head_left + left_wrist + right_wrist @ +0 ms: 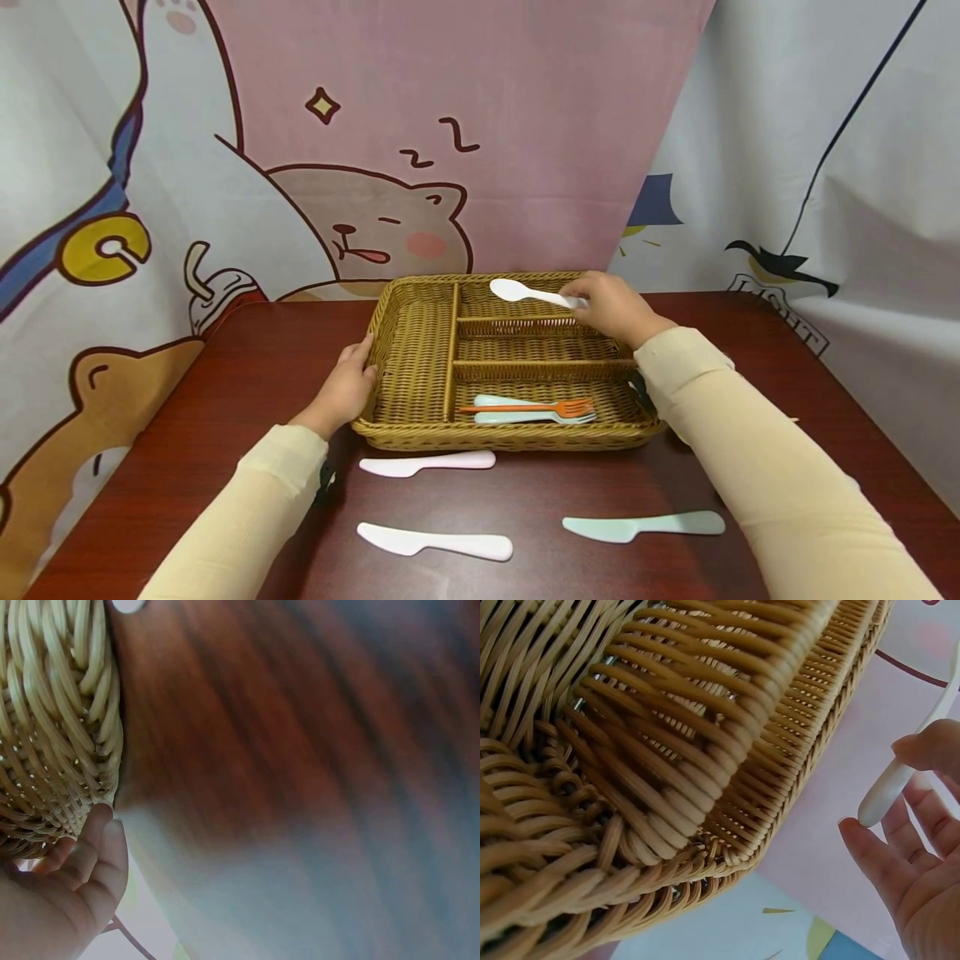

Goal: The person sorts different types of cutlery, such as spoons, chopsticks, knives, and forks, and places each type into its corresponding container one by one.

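Note:
Over the back right compartment of the wicker basket [414, 433], my right hand [613, 307] pinches a white spoon [512, 290] by its handle end, the bowl pointing left. In the right wrist view the spoon handle [885, 793] lies between thumb and fingertips. My left hand [347, 385] holds the basket's left side at the rim; its fingers [111, 859] lie against the outer wicker wall. Inside the front right compartment rest an orange fork [525, 407] and a pale fork [576, 417], with another pale handle [491, 400] partly covered behind the orange one.
In front of the basket, a pinkish-white knife [427, 463], a white knife [435, 542] and a mint green knife [643, 526] lie on the dark red table [247, 367]. Dividers split the basket into one long left compartment and three on the right. A printed curtain [525, 125] hangs behind.

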A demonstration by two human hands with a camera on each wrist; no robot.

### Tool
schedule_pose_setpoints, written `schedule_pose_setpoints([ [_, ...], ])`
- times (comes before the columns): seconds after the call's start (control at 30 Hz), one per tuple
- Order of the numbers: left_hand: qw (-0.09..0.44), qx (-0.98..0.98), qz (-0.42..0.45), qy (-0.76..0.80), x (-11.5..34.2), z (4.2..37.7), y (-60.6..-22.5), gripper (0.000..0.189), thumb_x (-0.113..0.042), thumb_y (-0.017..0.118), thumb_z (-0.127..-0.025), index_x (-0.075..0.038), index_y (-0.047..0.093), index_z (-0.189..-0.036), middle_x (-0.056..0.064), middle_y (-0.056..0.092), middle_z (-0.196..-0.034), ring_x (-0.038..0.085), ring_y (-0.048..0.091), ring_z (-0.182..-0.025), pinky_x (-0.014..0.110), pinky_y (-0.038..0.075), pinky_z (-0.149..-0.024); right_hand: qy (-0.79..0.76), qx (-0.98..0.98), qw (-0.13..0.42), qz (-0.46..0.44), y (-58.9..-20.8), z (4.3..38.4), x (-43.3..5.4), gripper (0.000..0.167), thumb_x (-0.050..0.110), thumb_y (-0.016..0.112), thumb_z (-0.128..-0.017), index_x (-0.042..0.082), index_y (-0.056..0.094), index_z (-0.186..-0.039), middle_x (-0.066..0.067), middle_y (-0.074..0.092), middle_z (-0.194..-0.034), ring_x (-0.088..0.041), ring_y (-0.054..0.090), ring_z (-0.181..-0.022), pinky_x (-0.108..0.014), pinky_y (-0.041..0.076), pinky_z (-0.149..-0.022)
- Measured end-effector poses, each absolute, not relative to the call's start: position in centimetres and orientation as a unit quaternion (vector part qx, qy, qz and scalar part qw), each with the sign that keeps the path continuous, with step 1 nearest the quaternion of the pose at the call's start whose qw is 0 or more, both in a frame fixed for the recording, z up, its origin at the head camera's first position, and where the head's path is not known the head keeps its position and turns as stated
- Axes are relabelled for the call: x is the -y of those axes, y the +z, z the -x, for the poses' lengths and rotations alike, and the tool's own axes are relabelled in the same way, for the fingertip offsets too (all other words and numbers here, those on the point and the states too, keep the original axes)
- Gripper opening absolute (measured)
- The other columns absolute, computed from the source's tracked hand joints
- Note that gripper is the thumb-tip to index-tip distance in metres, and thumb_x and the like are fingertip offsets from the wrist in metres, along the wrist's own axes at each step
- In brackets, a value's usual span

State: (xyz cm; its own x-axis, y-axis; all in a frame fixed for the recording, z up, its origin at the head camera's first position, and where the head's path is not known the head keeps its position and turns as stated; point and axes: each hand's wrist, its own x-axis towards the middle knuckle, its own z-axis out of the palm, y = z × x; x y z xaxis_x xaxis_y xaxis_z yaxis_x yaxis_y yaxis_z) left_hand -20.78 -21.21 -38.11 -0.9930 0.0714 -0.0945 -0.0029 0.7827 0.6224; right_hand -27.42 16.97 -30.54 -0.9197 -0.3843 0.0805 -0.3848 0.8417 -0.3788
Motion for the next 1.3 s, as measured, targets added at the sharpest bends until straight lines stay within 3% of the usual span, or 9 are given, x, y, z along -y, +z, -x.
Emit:
schedule_pose_setpoints([
  [0.33,0.058,-0.941,-0.017,0.333,21.3,20.7,-38.2,0.058,-0.013,0.032,-0.105,-0.006,0.006,-0.156,0.025,0.018,-0.152,0.042,0.028,-0.138,0.055,0.026,-0.111,0.186,0.962,-0.014,-0.2,-31.4,28.6,-16.5,0.034,0.001,0.061,-0.091,0.0,0.064,-0.125,-0.02,0.062,-0.118,-0.035,0.059,-0.106,-0.048,0.049,-0.085],
  [1.3,0.06,-0.939,-0.015,0.338,21.3,21.0,-38.3,0.058,-0.013,0.033,-0.105,-0.007,0.006,-0.156,0.024,0.018,-0.153,0.041,0.029,-0.138,0.055,0.026,-0.111,0.079,0.981,-0.016,-0.175,-32.5,30.1,-15.5,0.036,-0.002,0.062,-0.088,0.006,0.067,-0.123,-0.019,0.063,-0.123,-0.037,0.056,-0.115,-0.051,0.047,-0.093],
])
